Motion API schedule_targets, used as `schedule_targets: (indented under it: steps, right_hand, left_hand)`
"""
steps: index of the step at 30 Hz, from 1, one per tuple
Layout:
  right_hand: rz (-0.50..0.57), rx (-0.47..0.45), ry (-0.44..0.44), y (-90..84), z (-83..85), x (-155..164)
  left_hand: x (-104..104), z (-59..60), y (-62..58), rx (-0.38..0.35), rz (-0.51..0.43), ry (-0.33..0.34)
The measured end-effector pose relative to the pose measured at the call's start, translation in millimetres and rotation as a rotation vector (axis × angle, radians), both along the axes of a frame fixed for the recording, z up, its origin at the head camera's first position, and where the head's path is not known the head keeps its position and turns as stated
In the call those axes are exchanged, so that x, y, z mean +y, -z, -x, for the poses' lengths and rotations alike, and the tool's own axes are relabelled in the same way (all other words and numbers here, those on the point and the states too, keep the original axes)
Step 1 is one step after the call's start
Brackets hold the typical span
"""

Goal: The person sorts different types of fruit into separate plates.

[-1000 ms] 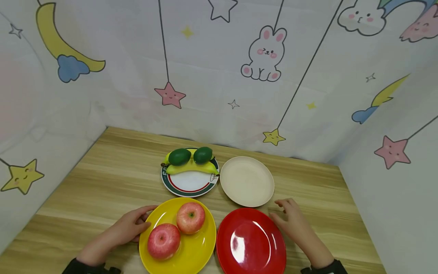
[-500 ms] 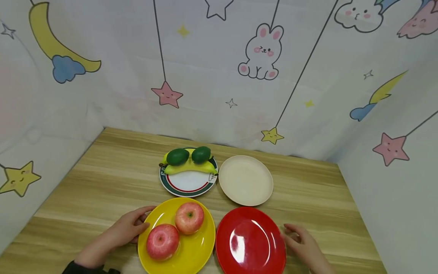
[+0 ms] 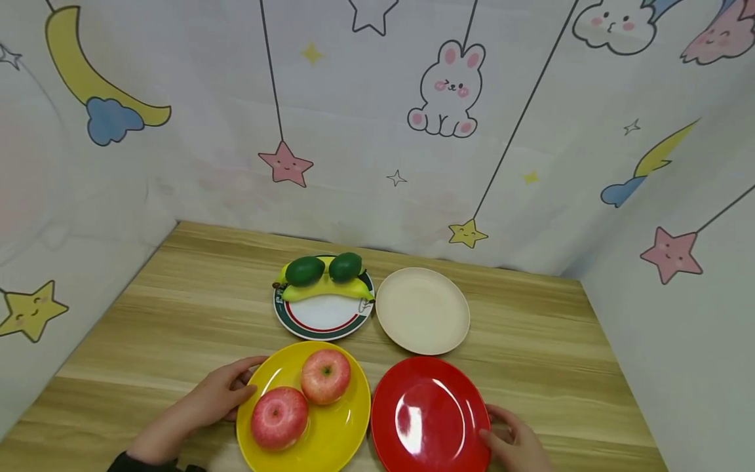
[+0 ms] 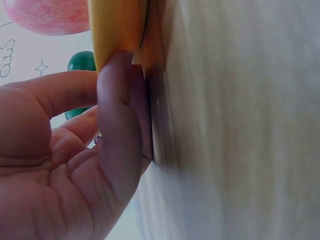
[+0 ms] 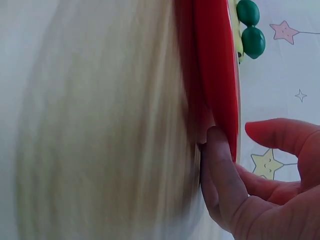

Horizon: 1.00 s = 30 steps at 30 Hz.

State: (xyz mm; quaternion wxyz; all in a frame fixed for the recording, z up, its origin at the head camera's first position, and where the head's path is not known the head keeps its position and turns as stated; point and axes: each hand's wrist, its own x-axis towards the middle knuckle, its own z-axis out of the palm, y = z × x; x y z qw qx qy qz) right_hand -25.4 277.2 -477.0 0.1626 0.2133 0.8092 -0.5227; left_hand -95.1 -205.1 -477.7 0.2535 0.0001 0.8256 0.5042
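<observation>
At the front left, my left hand (image 3: 215, 393) holds the left rim of a yellow plate (image 3: 336, 439); in the left wrist view its thumb meets the rim while fingers (image 4: 120, 110) reach beneath. Two red apples (image 3: 279, 418) lie on that plate. Beside it is a red plate (image 3: 433, 419) with nothing on it. My right hand (image 3: 519, 442) is at that plate's right rim. In the right wrist view its fingers (image 5: 222, 160) are tucked under the rim, and the thumb (image 5: 280, 134) stands a little apart above it.
Behind the yellow plate, a green-rimmed white plate (image 3: 324, 318) carries yellow bananas (image 3: 324, 288) and two dark green oval fruits (image 3: 305, 271). A cream plate (image 3: 423, 311) stands to its right. A printed cloth wall (image 3: 354, 210) borders the wooden table (image 3: 194, 295).
My right hand has come down from beside the cream plate to the red plate's right rim. My left hand stays at the yellow plate. The head view has shifted slightly.
</observation>
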Motion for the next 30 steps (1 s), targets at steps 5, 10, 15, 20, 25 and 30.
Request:
schedule_targets:
  steps: [5,10,15,20,25,30]
  right_hand:
    - [-0.013,0.02,0.034,3.7,-3.2,-4.9]
    - [-0.051,0.065,0.044,4.7,-4.5,-7.2]
    - [-0.077,0.07,0.051,6.0,-3.0,-8.2]
    - [-0.069,0.063,0.071,5.9,-1.5,-10.4]
    - [-0.091,0.093,0.044,3.8,-0.6,-11.8]
    - [-0.09,0.095,0.039,3.8,-0.1,-12.3]
  left_hand:
    - [1.3,0.0,0.6,-0.009,-0.007,-0.001]
    - [1.6,1.0,1.6,-0.014,-0.01,0.004]
    - [-0.1,1.3,2.2,-0.015,-0.001,-0.002]
    - [-2.0,0.6,1.8,-0.011,-0.002,-0.005]
    - [-1.4,1.1,0.1,-0.01,0.002,-0.016]
    - [0.0,1.4,-2.0,-0.006,0.021,-0.023]
